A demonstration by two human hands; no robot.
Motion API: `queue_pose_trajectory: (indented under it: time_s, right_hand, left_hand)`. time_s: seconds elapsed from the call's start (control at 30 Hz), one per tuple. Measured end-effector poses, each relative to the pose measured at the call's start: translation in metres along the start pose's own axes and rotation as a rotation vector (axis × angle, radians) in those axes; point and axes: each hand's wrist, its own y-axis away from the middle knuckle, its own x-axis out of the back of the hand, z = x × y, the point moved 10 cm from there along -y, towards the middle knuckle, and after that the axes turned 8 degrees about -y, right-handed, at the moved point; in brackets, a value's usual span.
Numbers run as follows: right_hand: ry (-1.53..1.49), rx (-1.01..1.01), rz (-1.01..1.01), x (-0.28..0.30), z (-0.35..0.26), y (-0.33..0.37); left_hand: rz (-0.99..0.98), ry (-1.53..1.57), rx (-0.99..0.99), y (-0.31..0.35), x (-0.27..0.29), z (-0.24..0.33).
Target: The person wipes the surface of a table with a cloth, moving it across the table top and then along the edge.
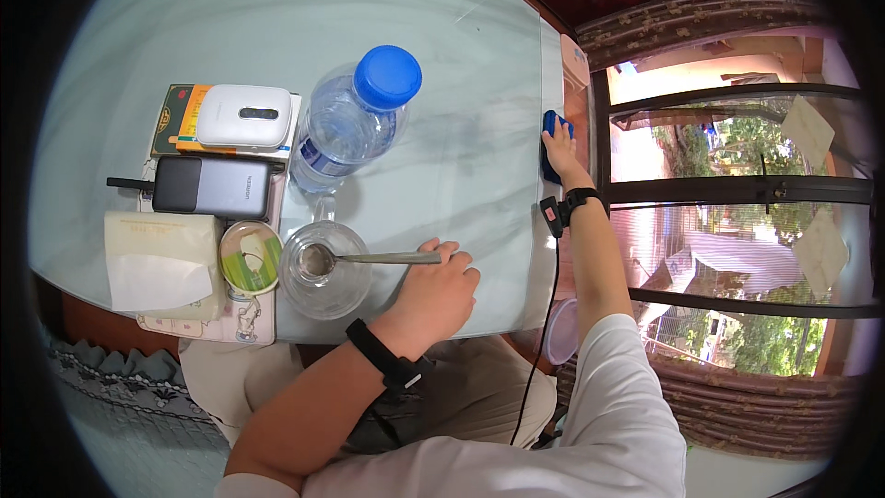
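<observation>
The fingers of the left hand [438, 281] curl loosely around the end of a metal spoon [373, 258], thumb on top, pinching the handle near its tip. The spoon lies almost level, its bowl down inside a clear glass cup [324, 269], so the grip looks suited to stirring or steadying rather than lifting. The hand's heel rests on the pale glass tabletop [277, 28], near its front edge, which gives the wrist support. A black band circles that wrist.

The right hand [558, 143] reaches well away to the table's far right edge, fingers bent over a small blue object [551, 120] that sits on the rim; whether they grip it or only press on it, I cannot tell. A black wrist strap with a cable trails back along the forearm.

Just behind the cup stands a clear water bottle with a blue cap [355, 120], upright and closed. To the cup's left sits a small round tin with green contents [250, 258], beside a folded white tissue pack [157, 258]. Behind these lie a dark power bank [212, 186] and a white rounded device [244, 115] stacked on a book.
</observation>
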Motion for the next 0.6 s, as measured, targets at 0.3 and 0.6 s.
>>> queue_pose_trajectory:
  time_s: [0.3,0.6]
  right_hand:
    - [-0.028,0.116,0.005,-0.015,0.021,0.061]
    - [-0.131,-0.226,0.018,-0.033,0.021,0.223]
  left_hand:
    - [0.009,-0.007,-0.044,-0.006,-0.005,0.000]
    - [0.010,0.056,-0.056,-0.014,0.000,-0.006]
